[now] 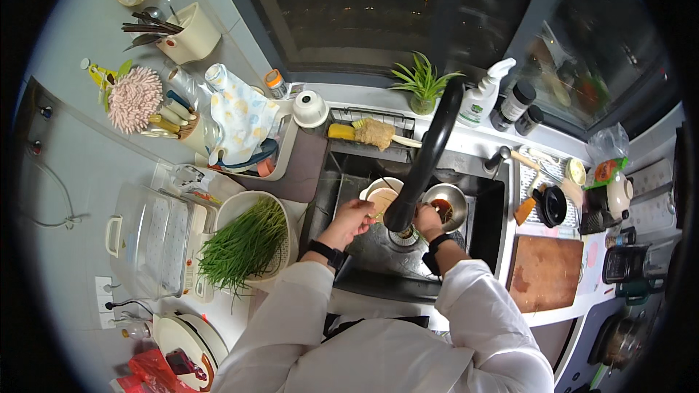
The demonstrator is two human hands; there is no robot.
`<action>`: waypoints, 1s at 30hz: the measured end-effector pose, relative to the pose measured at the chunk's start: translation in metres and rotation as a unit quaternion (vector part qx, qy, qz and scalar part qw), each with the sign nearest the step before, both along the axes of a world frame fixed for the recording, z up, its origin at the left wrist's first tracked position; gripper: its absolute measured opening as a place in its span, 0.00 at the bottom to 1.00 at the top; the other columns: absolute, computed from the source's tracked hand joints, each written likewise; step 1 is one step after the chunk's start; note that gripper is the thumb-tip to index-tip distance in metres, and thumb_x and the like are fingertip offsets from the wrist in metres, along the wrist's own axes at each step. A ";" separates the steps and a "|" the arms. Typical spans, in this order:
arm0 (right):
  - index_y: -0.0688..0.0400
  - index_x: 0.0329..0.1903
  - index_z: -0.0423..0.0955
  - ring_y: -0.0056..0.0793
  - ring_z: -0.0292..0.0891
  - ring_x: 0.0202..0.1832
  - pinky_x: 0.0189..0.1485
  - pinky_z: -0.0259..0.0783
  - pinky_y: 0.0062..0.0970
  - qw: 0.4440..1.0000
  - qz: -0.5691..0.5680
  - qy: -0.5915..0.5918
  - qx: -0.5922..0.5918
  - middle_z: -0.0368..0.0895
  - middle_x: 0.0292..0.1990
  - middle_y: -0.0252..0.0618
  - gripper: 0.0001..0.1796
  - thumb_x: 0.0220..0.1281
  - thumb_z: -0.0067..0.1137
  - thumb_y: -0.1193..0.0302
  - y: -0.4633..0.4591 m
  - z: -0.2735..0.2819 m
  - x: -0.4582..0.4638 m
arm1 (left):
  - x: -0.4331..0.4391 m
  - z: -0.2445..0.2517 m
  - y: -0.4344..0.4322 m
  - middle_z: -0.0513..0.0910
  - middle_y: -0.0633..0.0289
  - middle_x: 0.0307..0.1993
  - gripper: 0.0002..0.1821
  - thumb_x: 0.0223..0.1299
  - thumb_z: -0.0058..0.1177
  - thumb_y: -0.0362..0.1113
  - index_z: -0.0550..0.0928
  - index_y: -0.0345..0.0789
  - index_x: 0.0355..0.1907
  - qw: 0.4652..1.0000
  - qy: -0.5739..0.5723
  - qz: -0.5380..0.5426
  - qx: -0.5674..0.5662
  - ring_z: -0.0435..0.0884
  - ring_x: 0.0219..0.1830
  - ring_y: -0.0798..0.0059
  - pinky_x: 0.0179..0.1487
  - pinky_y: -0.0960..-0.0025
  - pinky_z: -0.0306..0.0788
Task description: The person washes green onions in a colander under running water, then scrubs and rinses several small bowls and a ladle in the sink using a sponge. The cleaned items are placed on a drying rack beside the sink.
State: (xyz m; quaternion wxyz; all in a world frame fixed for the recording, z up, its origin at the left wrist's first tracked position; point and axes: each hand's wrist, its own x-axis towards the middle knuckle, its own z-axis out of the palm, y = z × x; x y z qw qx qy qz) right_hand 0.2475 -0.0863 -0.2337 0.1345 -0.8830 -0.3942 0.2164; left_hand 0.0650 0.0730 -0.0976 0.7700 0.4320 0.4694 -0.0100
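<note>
Both hands are over a black sink. My left hand has thumb and fingers pinched together, with what looks like a thin green stalk at their tips. Close by stands a pale bowl with light-coloured contents. My right hand is curled beside a steel bowl of reddish-brown liquid; the faucet hides part of its fingers, so its grip is unclear. Between the hands, the sink drain has green scraps around it. Left of the sink, long green chives fill a white basket.
A black faucet arches down between my hands. Behind the sink, a wire rack holds sponges and a brush. A wooden cutting board lies to the right, with a spray bottle and plant on the sill.
</note>
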 end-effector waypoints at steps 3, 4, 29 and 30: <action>0.59 0.51 0.72 0.47 0.73 0.52 0.54 0.73 0.36 0.996 0.011 0.012 0.093 0.73 0.50 0.47 0.17 0.58 0.54 0.70 0.019 -0.007 -0.018 | -0.012 -0.038 -0.007 0.78 0.72 0.39 0.11 0.63 0.58 0.40 0.75 0.44 0.45 0.996 0.027 0.089 -0.005 0.78 0.37 0.79 0.34 0.74 0.71; 0.58 0.55 0.71 0.44 0.69 0.57 0.59 0.69 0.34 0.984 0.088 -0.081 0.135 0.72 0.52 0.46 0.20 0.59 0.51 0.71 0.029 -0.011 -0.021 | -0.017 -0.053 -0.009 0.78 0.71 0.41 0.12 0.63 0.58 0.39 0.74 0.43 0.46 0.993 0.042 0.111 -0.003 0.78 0.39 0.78 0.36 0.73 0.71; 0.57 0.51 0.77 0.47 0.80 0.41 0.42 0.75 0.43 0.955 0.257 0.140 0.046 0.81 0.43 0.49 0.18 0.58 0.56 0.66 -0.053 -0.001 -0.040 | 0.006 -0.212 0.006 0.79 0.44 0.50 0.19 0.64 0.47 0.42 0.76 0.32 0.51 0.913 0.229 -0.193 0.277 0.78 0.53 0.51 0.56 0.57 0.72; 0.58 0.52 0.75 0.46 0.79 0.41 0.42 0.75 0.43 0.972 0.214 0.098 -0.014 0.81 0.44 0.48 0.19 0.59 0.55 0.66 -0.035 0.002 -0.030 | 0.009 -0.212 0.005 0.80 0.44 0.50 0.20 0.65 0.47 0.44 0.76 0.32 0.51 0.927 0.228 -0.156 0.253 0.79 0.52 0.51 0.55 0.56 0.73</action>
